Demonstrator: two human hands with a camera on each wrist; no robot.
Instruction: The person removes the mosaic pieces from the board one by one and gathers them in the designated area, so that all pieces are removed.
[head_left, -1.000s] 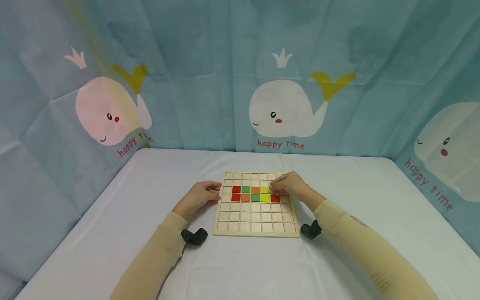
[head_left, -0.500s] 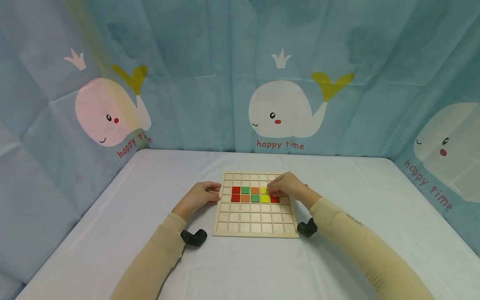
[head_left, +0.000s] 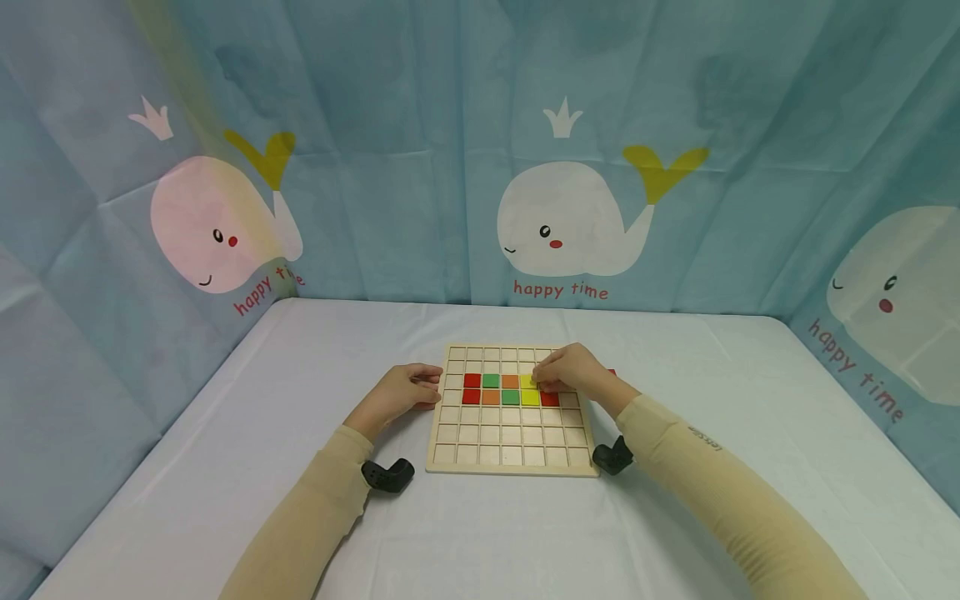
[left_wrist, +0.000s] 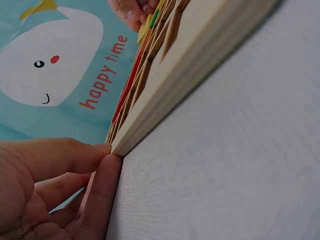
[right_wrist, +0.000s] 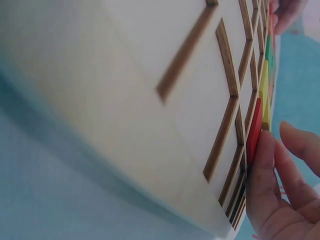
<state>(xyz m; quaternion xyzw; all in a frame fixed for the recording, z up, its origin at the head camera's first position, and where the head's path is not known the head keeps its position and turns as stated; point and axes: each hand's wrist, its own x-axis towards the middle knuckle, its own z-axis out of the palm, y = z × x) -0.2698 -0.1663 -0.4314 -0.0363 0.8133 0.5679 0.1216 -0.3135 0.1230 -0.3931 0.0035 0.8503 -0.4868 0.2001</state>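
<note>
A square wooden grid board [head_left: 512,454] lies on the table, with two rows of red, green, orange and yellow tiles in its cells. My left hand [head_left: 397,390] is at the board's left side, thumb and fingertips touching its edge; they show close up at the corner in the left wrist view. My right hand [head_left: 573,371] reaches over the board's right side and pinches a yellow tile [left_wrist: 145,29] at its far end. That tile tilts up out of its row. Just in front of those fingers lies a red tile [right_wrist: 255,131], partly covered by the hand.
A small red piece [head_left: 612,372] peeks out behind the right wrist. Black wrist-worn devices, one at the left sleeve [head_left: 388,475] and one at the right sleeve [head_left: 613,457], sit beside the board's front corners. A whale-print curtain [head_left: 375,167] hangs behind the white table [head_left: 480,542].
My right hand has shifted slightly left, its fingertips now over the upper yellow tile, which has tipped up. More of the red piece behind the wrist shows. The left hand stays put.
</note>
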